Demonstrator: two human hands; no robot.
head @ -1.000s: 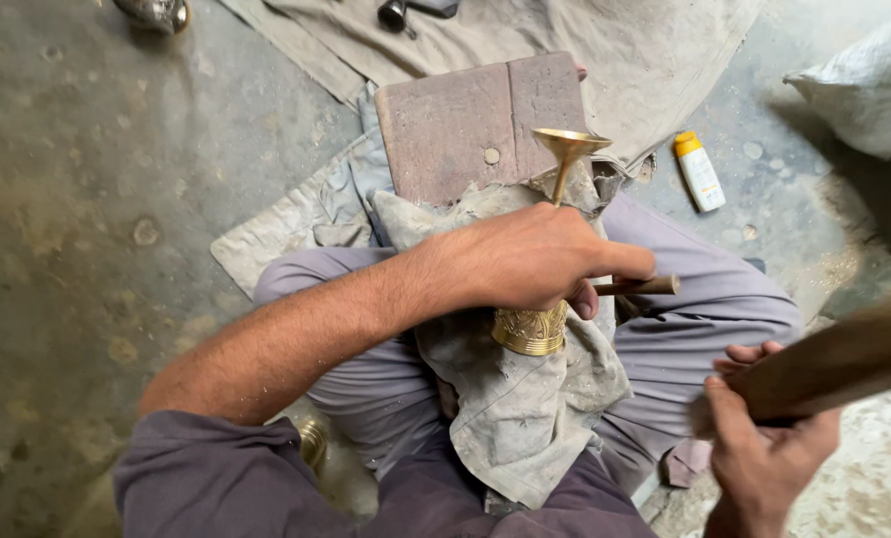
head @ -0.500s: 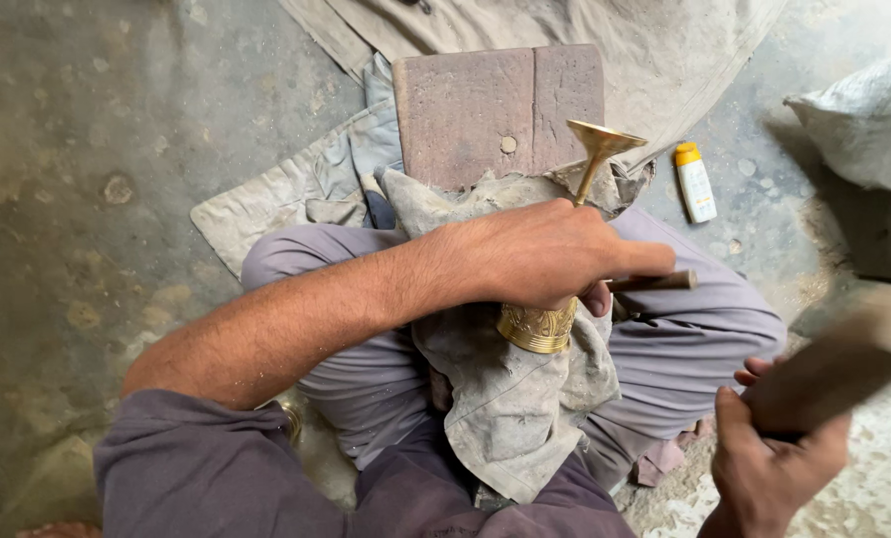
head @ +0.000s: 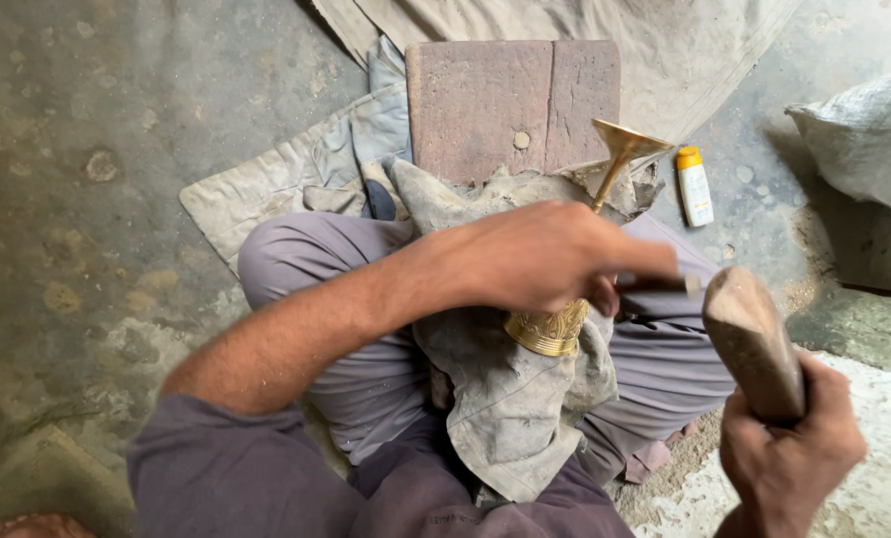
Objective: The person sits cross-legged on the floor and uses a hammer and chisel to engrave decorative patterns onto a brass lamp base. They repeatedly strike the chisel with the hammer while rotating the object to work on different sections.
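Down on the grey concrete floor [head: 87,199] a person sits with crossed legs in grey trousers [head: 316,259]. A dusty grey cloth [head: 510,418] lies over the lap. A flat reddish-brown stone slab [head: 510,105] sits in front of the knees. The left hand [head: 545,254] reaches across the lap, fingers closed around a thin metal rod [head: 669,284] that pokes out to the right. Right under this hand lies a shiny gold brass piece with a patterned ring [head: 550,329] and a wide funnel mouth [head: 625,144], resting on the cloth. The right hand [head: 789,453] is closed tight around a thick brown wooden club [head: 754,339]. A small white bottle with a yellow cap [head: 694,184] lies on the floor beside the slab.
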